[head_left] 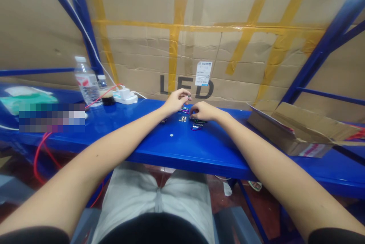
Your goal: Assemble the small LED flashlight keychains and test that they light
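Above the far part of the blue table, my left hand (177, 101) is closed in a pinch, with something small and dark at its fingertips that I cannot make out. My right hand (204, 111) reaches down to the tabletop, its fingers curled together; whatever lies between them is hidden. Just in front of it lie purple and blue carabiners (196, 126), and more coloured carabiners (184, 110) lie between the two hands. Several small shiny metal pieces (183, 118) sit in a cluster left of my right fingertips. A small dark item (163, 121) rests beneath my left wrist.
An open cardboard box (291, 131) stands on the right. At the left are a water bottle (88, 84), a small bottle of dark liquid (107, 93), a power strip (125, 96) and a red cable (37, 160). A large taped carton (137, 50) walls off the back.
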Available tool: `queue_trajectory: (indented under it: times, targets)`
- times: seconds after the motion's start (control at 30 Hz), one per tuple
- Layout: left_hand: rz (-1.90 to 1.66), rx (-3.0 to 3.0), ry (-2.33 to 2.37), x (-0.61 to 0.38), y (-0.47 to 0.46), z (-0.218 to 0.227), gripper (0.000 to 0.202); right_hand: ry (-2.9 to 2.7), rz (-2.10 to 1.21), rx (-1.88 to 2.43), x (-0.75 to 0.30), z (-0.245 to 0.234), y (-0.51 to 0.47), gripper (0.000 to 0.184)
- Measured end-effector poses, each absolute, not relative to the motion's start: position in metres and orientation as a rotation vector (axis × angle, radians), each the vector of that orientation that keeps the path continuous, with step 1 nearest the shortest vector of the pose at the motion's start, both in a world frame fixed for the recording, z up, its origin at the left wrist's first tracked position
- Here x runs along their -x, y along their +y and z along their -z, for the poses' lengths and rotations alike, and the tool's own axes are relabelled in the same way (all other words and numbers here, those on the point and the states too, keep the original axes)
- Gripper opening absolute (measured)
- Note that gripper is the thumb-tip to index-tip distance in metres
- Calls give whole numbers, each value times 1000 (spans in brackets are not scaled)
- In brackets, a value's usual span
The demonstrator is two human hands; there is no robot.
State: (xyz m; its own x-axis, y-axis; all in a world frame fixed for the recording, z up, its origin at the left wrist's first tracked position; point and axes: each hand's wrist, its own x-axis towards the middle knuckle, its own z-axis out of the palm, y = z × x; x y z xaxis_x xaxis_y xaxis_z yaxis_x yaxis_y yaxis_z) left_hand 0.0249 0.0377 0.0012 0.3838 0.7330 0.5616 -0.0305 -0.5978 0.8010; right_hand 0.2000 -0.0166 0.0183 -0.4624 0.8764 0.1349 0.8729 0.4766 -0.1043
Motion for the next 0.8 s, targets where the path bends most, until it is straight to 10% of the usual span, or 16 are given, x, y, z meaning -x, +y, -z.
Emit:
queue_trajectory:
  times: [0.8]
  targets:
    - [-1143, -2139, 723, -22, 21, -5, 11, -1808, -411, 1097, -211, -15, -18, 7]
